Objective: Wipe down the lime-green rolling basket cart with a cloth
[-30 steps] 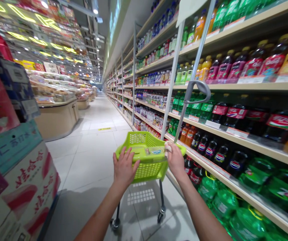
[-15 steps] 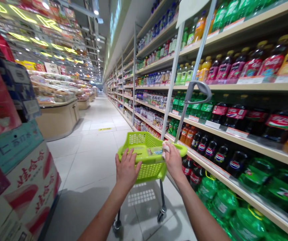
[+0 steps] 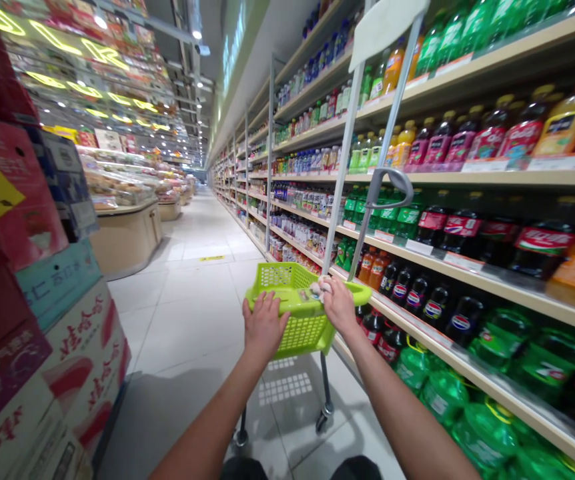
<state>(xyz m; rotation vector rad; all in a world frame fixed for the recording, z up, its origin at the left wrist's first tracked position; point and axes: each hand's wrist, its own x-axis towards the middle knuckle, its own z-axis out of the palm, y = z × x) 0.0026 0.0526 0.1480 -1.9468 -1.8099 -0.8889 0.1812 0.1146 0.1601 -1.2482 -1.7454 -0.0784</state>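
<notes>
A small lime-green shopping cart (image 3: 307, 330) with a perforated plastic basket stands upright on the tiles in front of me. My left hand (image 3: 264, 323) grips the left part of its near rim, fingers laid over the top and thumb apart. At the middle right of the same rim, my right hand (image 3: 338, 305) pinches a crumpled white cloth or tissue (image 3: 316, 288) and presses it against the plastic. A grey pole with a loop (image 3: 391, 188) rises behind the cart's right end. My palms hide parts of the rim.
Tall shelves of drink bottles (image 3: 460, 230) run along the right, close to the cart. Stacked cartons (image 3: 85, 347) stand on the left. Beyond them is a rounded display counter (image 3: 127, 243). A tiled aisle (image 3: 195, 233) stretches ahead, with a yellow floor marking (image 3: 212, 258).
My right hand has slid a little left along the rim with the cloth. My left hand stays on the rim. The view has shifted slightly, showing more of the cartons and my dark-clad knees or feet.
</notes>
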